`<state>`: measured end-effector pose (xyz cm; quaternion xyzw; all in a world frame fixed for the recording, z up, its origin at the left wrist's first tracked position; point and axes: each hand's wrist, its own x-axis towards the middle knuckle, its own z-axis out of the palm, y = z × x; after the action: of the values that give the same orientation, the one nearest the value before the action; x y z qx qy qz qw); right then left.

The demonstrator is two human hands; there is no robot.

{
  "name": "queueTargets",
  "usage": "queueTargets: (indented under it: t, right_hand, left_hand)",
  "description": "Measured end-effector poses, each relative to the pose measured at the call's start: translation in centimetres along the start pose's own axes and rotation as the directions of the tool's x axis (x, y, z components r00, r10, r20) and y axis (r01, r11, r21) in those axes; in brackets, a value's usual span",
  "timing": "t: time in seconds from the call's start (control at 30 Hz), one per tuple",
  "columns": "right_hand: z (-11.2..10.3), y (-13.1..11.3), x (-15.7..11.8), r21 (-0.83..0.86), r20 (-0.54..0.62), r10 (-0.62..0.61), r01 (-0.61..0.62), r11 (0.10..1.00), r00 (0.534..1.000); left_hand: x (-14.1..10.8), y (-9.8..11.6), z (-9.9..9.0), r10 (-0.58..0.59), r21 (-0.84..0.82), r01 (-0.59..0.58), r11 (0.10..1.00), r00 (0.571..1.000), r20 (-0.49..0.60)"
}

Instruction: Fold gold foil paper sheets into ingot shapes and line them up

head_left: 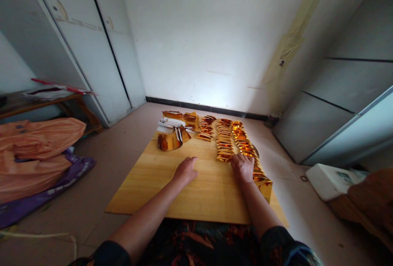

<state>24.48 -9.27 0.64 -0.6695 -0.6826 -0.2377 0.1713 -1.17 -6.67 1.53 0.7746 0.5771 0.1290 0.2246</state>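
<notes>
On the wooden board [196, 192] lie rows of folded gold foil pieces: a short row [206, 128], a middle row [225, 140] and a long right row [244, 139] that runs toward the front edge. My right hand [243, 167] is at the near end of the middle row, beside the right row, with its fingers curled; what they hold, if anything, is hidden. Above the bare middle of the board is my left hand [186, 169], its thumb and forefinger apart and nothing between them. Curved gold sheets [170, 141] lie at the back left.
White rolls [172, 122] and a stack of gold sheets [191, 121] sit at the board's back. Orange cloth [37, 151] and a purple bag [73, 170] are on the left, a white box [330, 181] on the right. Cabinets stand at both sides.
</notes>
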Motion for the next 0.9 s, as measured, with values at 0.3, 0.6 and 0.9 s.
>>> queueTargets:
  t: [0.3, 0.6, 0.9]
  right_hand:
    - [-1.7, -1.6, -0.3, 0.004, 0.035, 0.018, -0.019, 1.000, 0.999]
    - [-0.8, -6.3, -1.4, 0.170, 0.077, -0.221, 0.206, 0.964, 0.972]
    - [0.5, -11.4, -0.4, 0.228, 0.187, -0.308, 0.263, 0.937, 0.933]
  left_hand:
    - [0.0, -0.3, 0.4, 0.014, -0.020, -0.014, 1.000, 1.000, -0.020]
    - [-0.5, -2.3, 1.9, 0.130, -0.166, -0.162, 0.973, 0.974, -0.186]
    - [-1.5, -3.8, 1.5, 0.161, -0.276, -0.256, 0.927, 0.932, -0.324]
